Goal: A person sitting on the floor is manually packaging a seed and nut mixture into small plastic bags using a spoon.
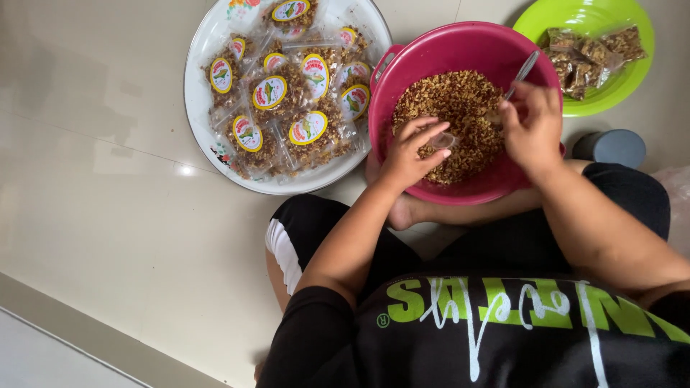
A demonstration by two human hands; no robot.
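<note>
A pink plastic basin (460, 39) sits on the floor in front of me, filled with a brown crunchy snack mix (449, 100). My left hand (408, 154) hovers over the mix and pinches a small clear plastic bag (442, 140) open. My right hand (533, 126) grips a metal spoon (523, 72), its bowl dipped in the mix beside the bag.
A round white tray (198, 93) at the left holds several sealed snack packets with oval labels (287, 93). A green plate (611, 97) at the upper right holds several unlabelled filled bags (593, 54). A grey round lid (612, 147) lies by my right knee. Pale tiled floor lies to the left.
</note>
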